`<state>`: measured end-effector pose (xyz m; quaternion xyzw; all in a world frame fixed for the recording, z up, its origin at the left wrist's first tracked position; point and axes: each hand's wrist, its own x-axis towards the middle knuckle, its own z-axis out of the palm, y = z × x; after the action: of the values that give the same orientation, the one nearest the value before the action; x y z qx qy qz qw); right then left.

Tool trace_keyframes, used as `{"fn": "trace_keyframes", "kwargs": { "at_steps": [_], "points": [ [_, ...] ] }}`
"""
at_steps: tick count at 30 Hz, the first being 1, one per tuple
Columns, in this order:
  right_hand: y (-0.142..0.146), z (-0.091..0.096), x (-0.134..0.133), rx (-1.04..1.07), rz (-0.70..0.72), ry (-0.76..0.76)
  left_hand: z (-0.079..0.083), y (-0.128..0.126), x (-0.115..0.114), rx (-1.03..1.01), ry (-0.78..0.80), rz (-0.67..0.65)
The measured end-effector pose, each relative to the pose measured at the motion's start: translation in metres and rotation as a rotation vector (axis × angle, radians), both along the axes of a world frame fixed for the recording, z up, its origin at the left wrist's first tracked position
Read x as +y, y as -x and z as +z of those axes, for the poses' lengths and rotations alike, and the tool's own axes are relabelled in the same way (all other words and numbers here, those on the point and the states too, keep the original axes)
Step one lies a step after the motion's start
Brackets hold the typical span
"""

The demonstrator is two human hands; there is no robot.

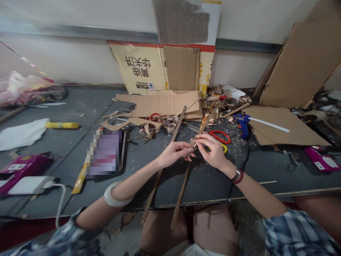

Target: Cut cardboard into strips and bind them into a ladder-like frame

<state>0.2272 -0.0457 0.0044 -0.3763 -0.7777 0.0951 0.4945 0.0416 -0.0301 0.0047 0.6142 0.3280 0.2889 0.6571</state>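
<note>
Over the middle of the dark table, my left hand [177,153] and my right hand [211,150] meet with fingers pinched on a thin strip of cardboard [183,185]. The strip's lower end hangs past the table's front edge, and its upper part passes behind my right fingers. A second, corrugated cardboard strip [179,124] runs beneath my left hand and also reaches over the edge. Just beyond my right hand lie scissors [220,136] with red and yellow handles, partly covered by it. My fingertips hide the exact spot being pinched.
A blue glue gun [242,124] with a white glue stick stands at right, beside a flat cardboard sheet [285,124]. Cardboard pieces [160,105] and curled scraps [149,131] lie ahead. At left are a blurred-out device [105,154], a yellow cutter [80,179] and a yellow tube [62,125].
</note>
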Motion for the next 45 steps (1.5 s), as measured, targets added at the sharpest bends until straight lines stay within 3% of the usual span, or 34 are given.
{"fn": "trace_keyframes", "kwargs": {
  "at_steps": [19,28,45],
  "points": [
    [-0.003,-0.006,0.005,-0.118,0.025,-0.137,0.000,0.002,0.000,0.023,-0.067,0.029],
    [-0.004,-0.012,0.005,-0.220,0.048,-0.283,0.003,0.000,0.000,0.031,-0.056,-0.006],
    [-0.001,-0.008,0.003,-0.050,0.038,-0.042,-0.002,0.001,0.000,0.007,-0.010,0.013]
  ]
}}
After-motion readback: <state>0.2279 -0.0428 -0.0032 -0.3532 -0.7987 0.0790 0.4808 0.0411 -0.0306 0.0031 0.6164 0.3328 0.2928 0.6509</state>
